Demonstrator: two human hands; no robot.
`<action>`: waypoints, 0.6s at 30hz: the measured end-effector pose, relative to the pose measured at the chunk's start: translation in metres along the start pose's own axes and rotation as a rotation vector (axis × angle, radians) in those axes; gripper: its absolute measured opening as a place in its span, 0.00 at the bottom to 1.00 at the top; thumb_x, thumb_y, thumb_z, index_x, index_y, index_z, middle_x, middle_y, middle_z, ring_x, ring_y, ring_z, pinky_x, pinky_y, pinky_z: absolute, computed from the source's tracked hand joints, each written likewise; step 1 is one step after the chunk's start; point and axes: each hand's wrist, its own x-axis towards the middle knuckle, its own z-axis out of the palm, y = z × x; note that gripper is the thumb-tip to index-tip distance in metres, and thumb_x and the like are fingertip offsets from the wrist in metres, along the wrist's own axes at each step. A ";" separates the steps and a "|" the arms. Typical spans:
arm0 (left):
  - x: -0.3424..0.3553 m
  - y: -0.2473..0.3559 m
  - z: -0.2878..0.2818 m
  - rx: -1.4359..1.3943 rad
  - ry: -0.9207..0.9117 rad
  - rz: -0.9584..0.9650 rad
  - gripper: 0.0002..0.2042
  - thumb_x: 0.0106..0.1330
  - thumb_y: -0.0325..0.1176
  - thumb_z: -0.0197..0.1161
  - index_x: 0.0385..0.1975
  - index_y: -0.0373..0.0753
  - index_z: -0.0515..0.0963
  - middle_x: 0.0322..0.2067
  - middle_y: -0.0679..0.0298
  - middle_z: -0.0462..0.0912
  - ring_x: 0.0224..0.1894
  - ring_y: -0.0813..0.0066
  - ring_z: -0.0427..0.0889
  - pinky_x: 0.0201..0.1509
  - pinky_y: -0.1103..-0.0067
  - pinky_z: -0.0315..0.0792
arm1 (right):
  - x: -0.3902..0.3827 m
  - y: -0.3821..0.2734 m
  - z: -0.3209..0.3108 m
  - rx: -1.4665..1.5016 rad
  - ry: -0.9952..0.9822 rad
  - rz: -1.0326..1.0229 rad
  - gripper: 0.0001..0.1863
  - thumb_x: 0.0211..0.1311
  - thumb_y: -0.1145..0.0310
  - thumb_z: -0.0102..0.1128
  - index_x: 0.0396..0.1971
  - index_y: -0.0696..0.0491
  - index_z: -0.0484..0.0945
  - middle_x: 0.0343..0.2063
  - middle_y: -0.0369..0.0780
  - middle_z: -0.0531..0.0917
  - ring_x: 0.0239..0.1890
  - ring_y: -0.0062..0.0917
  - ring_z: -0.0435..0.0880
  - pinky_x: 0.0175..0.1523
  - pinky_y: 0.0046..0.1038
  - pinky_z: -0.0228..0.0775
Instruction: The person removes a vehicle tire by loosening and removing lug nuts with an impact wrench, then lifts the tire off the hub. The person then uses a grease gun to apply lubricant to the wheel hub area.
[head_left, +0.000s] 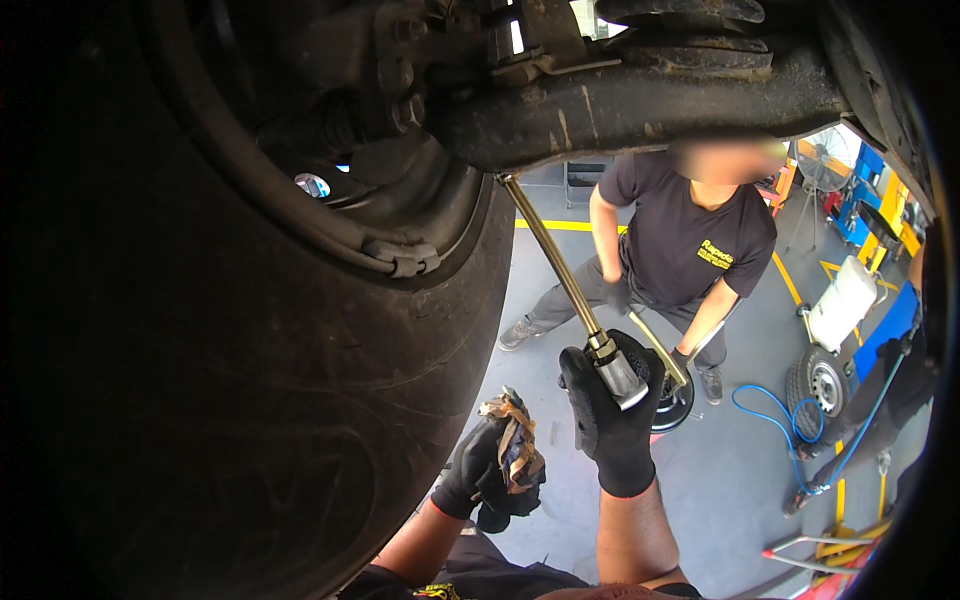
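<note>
Tire (260, 400), left of both grips. Your left hand (478, 474) clutches a crumpled rag (517, 440); your right hand (618, 435) grasps a metal rod (556, 262).

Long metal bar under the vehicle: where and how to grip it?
Probably the metal bar's thicker lower end, from below, where the right hand has it. The bar slants down toward the wearer, leaving that end clear of the vehicle; the upper end sits close under the dark beam.

The left grip (476, 471) holds a rag (518, 445); the right grip (620, 435) holds a rod (552, 255), its top apparently touching the beam (650, 108) above.
</note>
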 end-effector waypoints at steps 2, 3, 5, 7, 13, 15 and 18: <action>0.000 -0.002 0.000 0.054 0.032 0.005 0.20 0.68 0.40 0.65 0.54 0.35 0.77 0.49 0.58 0.82 0.52 0.65 0.82 0.60 0.71 0.74 | -0.003 0.002 0.003 -0.011 -0.010 0.009 0.23 0.53 0.79 0.70 0.52 0.51 0.85 0.44 0.42 0.83 0.47 0.37 0.82 0.49 0.36 0.71; 0.000 -0.001 0.001 0.125 0.029 0.065 0.21 0.65 0.41 0.68 0.52 0.35 0.78 0.48 0.58 0.82 0.51 0.64 0.82 0.59 0.70 0.74 | -0.002 0.003 0.002 -0.011 -0.024 0.007 0.23 0.52 0.79 0.70 0.52 0.51 0.85 0.44 0.42 0.83 0.47 0.37 0.81 0.50 0.36 0.71; 0.000 0.002 0.002 0.033 0.072 -0.019 0.22 0.63 0.44 0.71 0.50 0.35 0.79 0.47 0.57 0.82 0.50 0.63 0.81 0.59 0.70 0.73 | -0.001 0.005 0.000 -0.013 -0.046 0.000 0.24 0.52 0.79 0.70 0.52 0.51 0.85 0.44 0.43 0.83 0.47 0.38 0.81 0.50 0.36 0.71; 0.000 0.005 0.004 0.014 0.059 -0.002 0.22 0.64 0.43 0.70 0.51 0.35 0.78 0.47 0.58 0.81 0.50 0.63 0.81 0.59 0.70 0.73 | 0.001 0.006 -0.001 -0.033 -0.045 -0.019 0.24 0.51 0.79 0.70 0.52 0.51 0.85 0.45 0.43 0.83 0.48 0.38 0.81 0.50 0.37 0.71; -0.003 0.009 0.005 -0.214 0.049 -0.105 0.19 0.68 0.37 0.67 0.54 0.36 0.76 0.49 0.62 0.79 0.52 0.69 0.78 0.60 0.72 0.71 | 0.002 0.004 -0.003 0.033 0.034 0.044 0.25 0.52 0.79 0.71 0.53 0.51 0.85 0.44 0.42 0.82 0.49 0.37 0.80 0.48 0.35 0.72; -0.004 0.006 0.005 -0.118 0.023 -0.044 0.18 0.68 0.36 0.67 0.55 0.37 0.75 0.50 0.63 0.78 0.53 0.70 0.78 0.60 0.73 0.71 | -0.001 0.006 -0.002 0.024 0.053 0.033 0.24 0.53 0.80 0.71 0.52 0.52 0.85 0.42 0.42 0.82 0.48 0.35 0.81 0.46 0.33 0.73; -0.003 0.000 0.002 -0.241 0.038 -0.100 0.18 0.69 0.37 0.66 0.55 0.37 0.76 0.49 0.63 0.78 0.53 0.71 0.78 0.61 0.73 0.71 | -0.009 0.013 0.007 0.033 0.034 0.012 0.19 0.56 0.79 0.72 0.49 0.54 0.84 0.39 0.42 0.81 0.42 0.31 0.82 0.42 0.31 0.74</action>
